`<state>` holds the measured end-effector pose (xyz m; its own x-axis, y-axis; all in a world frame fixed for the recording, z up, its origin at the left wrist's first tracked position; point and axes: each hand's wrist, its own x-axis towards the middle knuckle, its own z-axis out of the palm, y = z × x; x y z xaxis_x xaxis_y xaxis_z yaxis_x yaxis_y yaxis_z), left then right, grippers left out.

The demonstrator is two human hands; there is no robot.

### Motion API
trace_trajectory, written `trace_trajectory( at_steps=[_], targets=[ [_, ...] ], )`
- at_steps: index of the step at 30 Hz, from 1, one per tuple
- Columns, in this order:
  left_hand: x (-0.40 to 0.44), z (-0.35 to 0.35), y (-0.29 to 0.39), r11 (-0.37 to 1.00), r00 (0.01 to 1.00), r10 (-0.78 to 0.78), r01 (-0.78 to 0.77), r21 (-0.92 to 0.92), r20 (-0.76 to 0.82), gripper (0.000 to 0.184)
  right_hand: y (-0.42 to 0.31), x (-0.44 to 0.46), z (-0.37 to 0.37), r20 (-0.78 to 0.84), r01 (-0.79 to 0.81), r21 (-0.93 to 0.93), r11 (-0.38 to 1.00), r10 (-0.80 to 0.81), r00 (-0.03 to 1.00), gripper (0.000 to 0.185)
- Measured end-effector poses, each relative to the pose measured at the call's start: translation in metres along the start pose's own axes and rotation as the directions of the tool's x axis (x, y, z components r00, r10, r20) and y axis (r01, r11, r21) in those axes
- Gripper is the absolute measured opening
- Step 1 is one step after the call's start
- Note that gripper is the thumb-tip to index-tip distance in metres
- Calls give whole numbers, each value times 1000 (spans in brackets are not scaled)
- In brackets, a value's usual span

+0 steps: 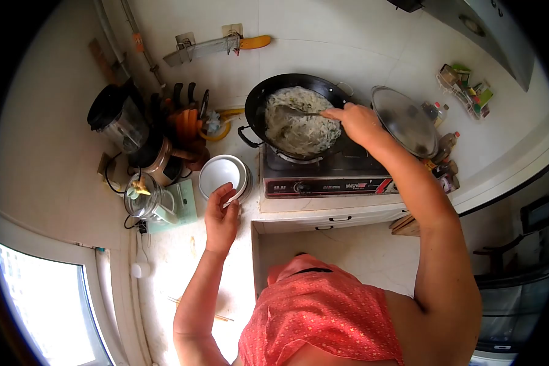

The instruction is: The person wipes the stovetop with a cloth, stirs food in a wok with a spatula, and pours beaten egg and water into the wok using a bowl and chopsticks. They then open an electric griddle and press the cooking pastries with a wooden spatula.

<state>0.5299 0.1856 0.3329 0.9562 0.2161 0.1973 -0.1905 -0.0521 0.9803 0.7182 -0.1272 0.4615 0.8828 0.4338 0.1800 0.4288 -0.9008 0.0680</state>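
Note:
In the wok (254, 100) lies a pale, soupy mass of noodle-like strands with green bits (305, 137). My right hand (358, 124) is closed around the handle of a metal ladle (311, 114), whose head is partly sunk in this food. At the counter left of the stove, my left hand (221, 218) has its fingers curled at the near rim of a white bowl (218, 173). That bowl sits on top of other dishes, and its inside shows no food. My fingers cover part of its near edge.
The wok stands on a black gas stove (323, 186). To its right, a glass lid (404, 122) leans beside several bottles (447, 143). A blender (122, 122), a knife block (185, 125) and a glass jar (143, 201) stand left. Chopsticks (222, 318) lie on the near counter.

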Motion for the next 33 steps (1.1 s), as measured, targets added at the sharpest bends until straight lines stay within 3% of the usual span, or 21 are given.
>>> trace_trajectory(
  at_steps=[1, 3, 4, 5, 7, 8, 12, 14, 15, 18, 24, 26, 27, 29, 30, 33],
  targets=[
    [-1, -1, 1, 1000, 1000, 7, -7, 7, 2, 37, 8, -2, -1, 2, 2, -4, 1000, -2, 1000, 41],
    [-3, -2, 2, 1000, 1000, 14, -15, 12, 6, 37, 35, -8, 3, -74, 64, 206, 976, -49, 996, 34],
    [-4, -3, 1, 1000, 1000, 11, -11, 12, 6, 37, 59, -8, 17, -100, 155, 406, 901, -124, 987, 35],
    [-4, -4, 0, 1000, 1000, 8, -8, 12, 9, 37, 66, -15, 13, -99, 151, 402, 903, -121, 988, 35],
    [-4, -5, -1, 1000, 1000, 3, -3, 0, 14, 37, 74, -30, 9, -104, 54, 688, 724, 24, 994, 34],
    [-4, -5, -2, 1000, 1000, -2, 2, -7, 16, 36, 43, -43, -32, -1, -138, 433, 891, 154, 988, 31],
    [-3, 0, -6, 1000, 999, -20, 20, -21, 37, 35, 52, -52, -23, 157, -306, 370, 877, 265, 951, 30],
    [-4, 3, -5, 997, 996, -71, 72, -7, 50, 31, 72, -49, 18, 383, -437, 691, 576, 222, 897, 33],
    [-5, 6, -4, 998, 996, -69, 70, -4, 50, 31, 53, -51, 14, 443, -510, 725, 463, 254, 860, 43],
    [-8, 12, 3, 997, 997, -59, 62, -47, 46, 30, 28, -49, 14, 487, -545, 760, 354, 244, 839, 46],
    [-12, 18, 4, 997, 996, -77, 78, -27, 39, 29, 40, -39, 28, 346, -375, 822, 429, 146, 927, 46],
    [-14, 20, 3, 992, 995, -94, 96, -85, 21, 28, 61, -34, 42, 28, -68, 897, 437, 96, 995, 42],
    [-14, 22, 4, 992, 995, -94, 95, -79, 16, 28, 66, -34, 36, 27, -64, 899, 432, 92, 995, 42],
    [-17, 26, 9, 989, 991, -134, 133, -71, -10, 26, 77, -36, 17, -99, -30, 664, 748, 128, 987, 37],
    [-18, 29, 10, 989, 991, -134, 133, -63, -14, 26, 80, -35, 17, -100, -27, 670, 742, 126, 987, 37],
    [-21, 39, 14, 985, 986, -162, 159, -64, -50, 25, 89, -31, 22, -87, -106, 400, 910, 153, 984, 39]
  ],
)
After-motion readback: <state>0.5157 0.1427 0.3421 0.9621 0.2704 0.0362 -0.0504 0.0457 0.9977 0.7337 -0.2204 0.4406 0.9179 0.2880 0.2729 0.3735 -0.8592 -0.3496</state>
